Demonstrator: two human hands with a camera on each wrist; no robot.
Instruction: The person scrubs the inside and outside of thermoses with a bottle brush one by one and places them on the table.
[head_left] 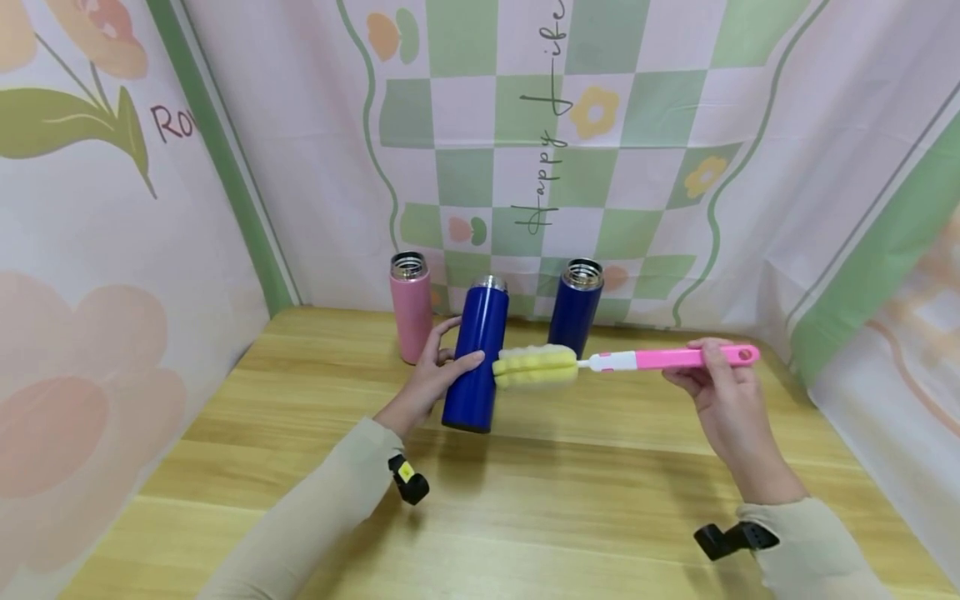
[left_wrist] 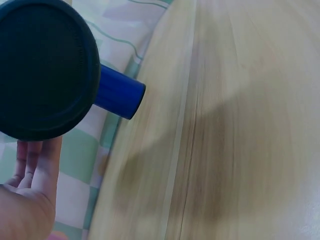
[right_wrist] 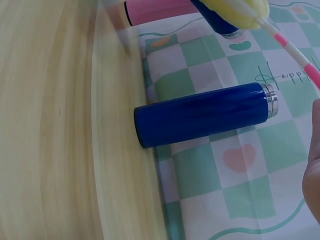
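Note:
My left hand (head_left: 429,379) grips a blue thermos bottle (head_left: 480,333) around its side, thumb across the front. This bottle is tilted and raised over the table, its lidless metal neck pointing up and away; its dark base (left_wrist: 47,70) faces the left wrist camera. In my right hand (head_left: 735,417) is a bottle brush, pinched by its pink handle (head_left: 663,358) and held nearly level. The brush's yellow-and-white sponge head (head_left: 536,367) points left and overlaps the held bottle's side in the head view. The right wrist view shows the sponge head (right_wrist: 242,11) at the top.
A pink thermos bottle (head_left: 411,317) stands lidless behind my left hand. A second blue thermos bottle (head_left: 576,308) stands lidless at the back of the wooden table (head_left: 585,500), behind the brush. A checkered green-and-white curtain (head_left: 525,175) hangs along the table's far edge.

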